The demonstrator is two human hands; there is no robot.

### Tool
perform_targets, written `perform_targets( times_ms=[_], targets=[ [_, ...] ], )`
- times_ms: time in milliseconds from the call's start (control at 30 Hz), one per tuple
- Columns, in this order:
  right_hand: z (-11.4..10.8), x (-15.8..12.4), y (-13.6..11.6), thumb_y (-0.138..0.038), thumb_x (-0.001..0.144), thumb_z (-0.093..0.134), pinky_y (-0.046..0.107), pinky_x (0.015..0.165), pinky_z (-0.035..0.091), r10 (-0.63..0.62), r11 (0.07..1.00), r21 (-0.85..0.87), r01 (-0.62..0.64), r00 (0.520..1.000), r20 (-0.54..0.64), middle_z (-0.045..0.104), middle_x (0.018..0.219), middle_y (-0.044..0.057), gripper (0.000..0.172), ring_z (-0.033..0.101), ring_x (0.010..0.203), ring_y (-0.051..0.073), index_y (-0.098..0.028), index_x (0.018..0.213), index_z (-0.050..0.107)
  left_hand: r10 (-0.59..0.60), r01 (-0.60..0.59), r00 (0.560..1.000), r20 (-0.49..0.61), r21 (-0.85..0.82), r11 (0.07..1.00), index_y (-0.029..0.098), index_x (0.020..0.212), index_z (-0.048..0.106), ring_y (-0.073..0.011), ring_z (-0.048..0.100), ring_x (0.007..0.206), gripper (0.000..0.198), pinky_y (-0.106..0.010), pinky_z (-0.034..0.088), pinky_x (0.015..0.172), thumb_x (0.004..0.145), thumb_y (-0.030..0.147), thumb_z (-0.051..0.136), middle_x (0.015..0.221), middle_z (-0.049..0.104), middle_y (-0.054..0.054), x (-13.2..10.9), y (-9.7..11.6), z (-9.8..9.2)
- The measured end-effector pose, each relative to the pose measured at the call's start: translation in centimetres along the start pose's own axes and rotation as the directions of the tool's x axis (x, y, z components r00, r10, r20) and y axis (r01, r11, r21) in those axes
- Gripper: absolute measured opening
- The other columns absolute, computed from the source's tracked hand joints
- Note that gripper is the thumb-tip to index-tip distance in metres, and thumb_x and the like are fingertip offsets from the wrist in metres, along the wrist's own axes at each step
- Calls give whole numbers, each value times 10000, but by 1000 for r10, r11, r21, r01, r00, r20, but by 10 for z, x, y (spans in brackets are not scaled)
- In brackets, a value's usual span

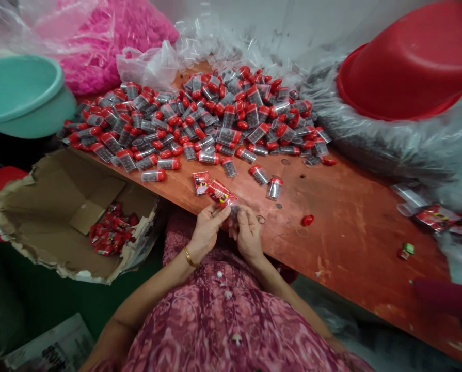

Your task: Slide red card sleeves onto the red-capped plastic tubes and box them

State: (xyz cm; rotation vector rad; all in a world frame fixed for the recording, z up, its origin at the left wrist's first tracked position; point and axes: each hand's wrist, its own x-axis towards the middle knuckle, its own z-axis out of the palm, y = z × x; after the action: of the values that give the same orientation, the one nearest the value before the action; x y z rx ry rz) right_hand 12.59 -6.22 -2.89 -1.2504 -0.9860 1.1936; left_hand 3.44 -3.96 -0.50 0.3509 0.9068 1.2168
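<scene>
Between my two hands, at the front edge of the table, is a small red printed packet [220, 193] with a clear lower part. My left hand [209, 230] pinches its near left side. My right hand [249, 232] has its fingers closed at the clear lower end, where a dark thing partly shows; the fingers hide most of it. Another red packet [201, 183] lies flat just beyond my left hand. Past it spreads a large heap of clear tubes with red caps [226, 119], filled with dark pellets. Two such tubes, one of them upright [274, 187], stand apart from the heap.
An open cardboard box [60, 206] with several red packets [114, 230] is at the left below the table [354, 232]. A teal basin [25, 98] and pink bagged material [126, 41] are behind. A red tub [404, 62] rests on a plastic sack [370, 139]. A loose red cap [307, 220] lies right.
</scene>
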Motion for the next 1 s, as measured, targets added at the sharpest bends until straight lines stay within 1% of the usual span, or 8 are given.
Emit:
perform_targets(
  times_ms=[67, 133, 300, 433, 533, 633, 767, 1000],
  targets=[
    [1, 0, 2, -596, 821, 444, 225, 355, 274, 60, 997, 34, -63, 994, 91, 447, 558, -66, 381, 324, 368, 74, -234, 931, 488, -1, 0, 1000, 24, 58, 998, 131, 677, 654, -54, 476, 445, 326, -189, 384, 458, 516, 358, 824, 560, 613, 25, 1, 1, -1],
    [0, 0, 4, -602, 817, 453, 228, 372, 283, 41, 999, -6, -41, 990, 138, 463, 577, -55, 391, 347, 395, 78, -228, 925, 498, 5, -8, 1000, 25, 145, 989, 122, 675, 660, -61, 461, 428, 325, -196, 359, 422, 560, 395, 794, 538, 600, 17, 3, 3, -3],
    [-5, -1, 6, -578, 831, 458, 243, 427, 328, -32, 991, -120, 52, 986, 165, 468, 605, -33, 362, 397, 470, 97, -224, 880, 518, -26, 5, 996, 82, 237, 972, 119, 680, 688, -100, 578, 579, 263, -202, 464, 558, 524, 292, 811, 627, 657, -13, 7, 13, -5],
    [-2, -1, 1, -624, 792, 485, 224, 358, 317, 132, 988, 37, -148, 950, 285, 438, 570, -73, 399, 312, 362, 57, -229, 853, 485, -167, 113, 975, 147, 321, 940, 104, 745, 703, -89, 527, 420, 325, -197, 416, 402, 530, 329, 797, 531, 612, 2, 6, 18, -5],
    [2, -3, -3, -646, 750, 523, 223, 362, 371, 201, 942, 196, -272, 926, 320, 483, 617, -79, 437, 286, 334, 33, -229, 872, 478, -210, 152, 966, 149, 327, 933, 107, 938, 693, -100, 486, 304, 495, -186, 339, 303, 594, 461, 739, 397, 477, 60, 2, 15, -7],
    [4, -3, -5, -595, 745, 572, 238, 438, 431, 199, 928, 228, -296, 908, 368, 512, 587, -77, 430, 378, 373, 53, -219, 940, 496, -163, 120, 979, 125, 297, 947, 126, 1089, 638, -112, 494, 285, 633, -179, 307, 277, 648, 579, 658, 385, 407, 90, -3, 6, -8],
    [6, -1, -4, -570, 785, 544, 214, 404, 368, 162, 958, 176, -226, 934, 318, 399, 394, -122, 387, 376, 338, 73, -210, 915, 488, -84, 56, 994, 69, 333, 941, 131, 1002, 661, -57, 419, 285, 581, -166, 254, 288, 648, 592, 660, 403, 452, 72, -7, -2, -8],
    [7, 10, -10, -568, 682, 639, 199, 356, 355, 178, 967, 120, -225, 932, 315, 608, 535, -58, 399, 387, 300, 41, -206, 721, 476, 17, -19, 1000, 14, 163, 987, 152, 882, 645, -61, 388, 339, 510, -189, 324, 336, 626, 592, 683, 457, 511, 51, -3, 7, -9]
  ],
)
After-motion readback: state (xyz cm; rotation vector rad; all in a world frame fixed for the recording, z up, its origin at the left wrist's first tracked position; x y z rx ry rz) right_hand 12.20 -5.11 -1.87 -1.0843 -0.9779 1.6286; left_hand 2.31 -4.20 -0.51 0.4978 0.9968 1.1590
